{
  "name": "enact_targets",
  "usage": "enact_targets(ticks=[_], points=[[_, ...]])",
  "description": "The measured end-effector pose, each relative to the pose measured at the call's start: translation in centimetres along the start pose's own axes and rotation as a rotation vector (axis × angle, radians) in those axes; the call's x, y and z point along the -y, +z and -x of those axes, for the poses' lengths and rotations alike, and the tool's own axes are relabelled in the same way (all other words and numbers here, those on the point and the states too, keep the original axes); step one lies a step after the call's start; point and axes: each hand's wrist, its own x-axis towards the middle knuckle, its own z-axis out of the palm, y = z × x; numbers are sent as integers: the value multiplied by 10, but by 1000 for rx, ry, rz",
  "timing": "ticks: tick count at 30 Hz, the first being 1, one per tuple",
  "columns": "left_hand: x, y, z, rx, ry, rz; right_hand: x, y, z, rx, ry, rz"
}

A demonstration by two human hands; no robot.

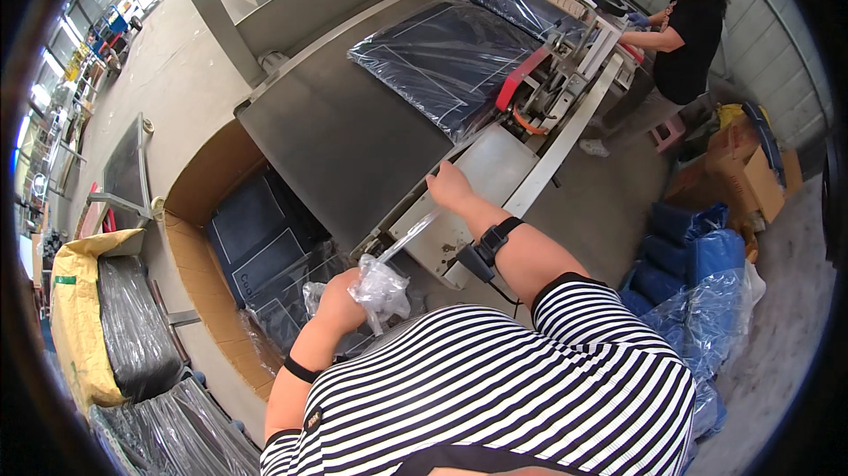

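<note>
My left hand [338, 304] is closed around a crumpled wad of clear plastic film [382, 292], low over the open end of a cardboard box. A thin strip of the same film [413, 233] runs taut from the wad up to my right hand [451, 186]. That hand is closed at the near edge of a black conveyor belt [344, 145], and its fingertips are partly hidden. Farther up the belt lies a dark flat item sealed in clear film [442, 61], beyond both hands.
Beside the belt's end, a cardboard box [190, 238] holds dark wrapped items [256, 238]. A sealing machine [548, 79] spans the belt; a co-worker [689, 43] stands behind it. Blue wrapped bundles [689, 264] are stacked at right, a yellow sack [78, 326] at left.
</note>
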Motion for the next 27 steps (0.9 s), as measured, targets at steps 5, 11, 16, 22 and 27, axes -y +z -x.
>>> enact_targets(ticks=[5,11,16,22,27], points=[[7,-11,13,-121,-70,189,16,3,32,89,-99,38],[76,6,3,-302,-36,272,42,19,72,150,-220,-16],[72,14,-15,-409,-44,284,66,18,106,186,-250,-88],[79,26,-26,-438,-74,385,85,27,135,306,-425,-129],[122,53,-36,-494,-11,403,117,13,158,490,-520,-114]])
